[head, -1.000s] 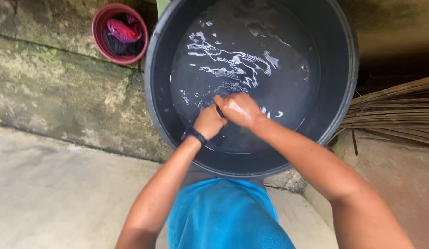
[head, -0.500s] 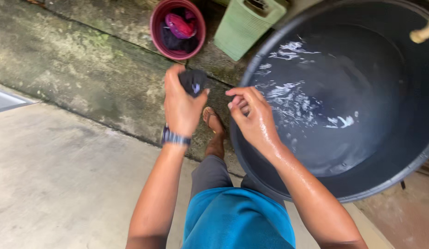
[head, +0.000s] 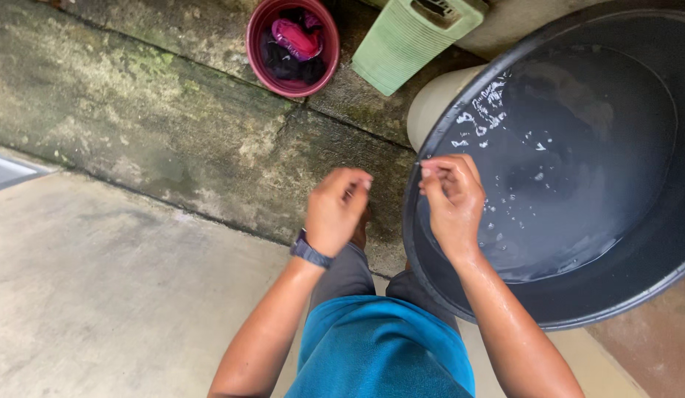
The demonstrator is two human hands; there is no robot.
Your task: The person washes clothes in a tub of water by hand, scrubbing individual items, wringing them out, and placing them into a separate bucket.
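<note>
Head view, looking down. Large round dark grey plastic tub (head: 652, 295) fills the right of the frame, smooth-walled, thick rolled rim, holding clear rippled water with small white glints. Right hand (head: 451, 203), wet and shiny, sits over the tub's left rim, fingers curled inward with fingertips pinched together; whether anything is between them cannot be told. Left hand (head: 335, 210) hangs just left of the tub over the concrete, loosely fisted, blurred, contents not visible; dark band watch (head: 310, 251) on its wrist. The hands are near each other, not touching. Top centre: small round maroon plastic bucket (head: 255, 44) holding crumpled pink and dark cloth (head: 294, 46). Just right of it, a pale green ribbed plastic washboard (head: 401, 44) leaning tilted. Rough, mossy, stained concrete step (head: 151, 118) across upper left; smoother grey concrete floor (head: 99, 295) lower left.
</note>
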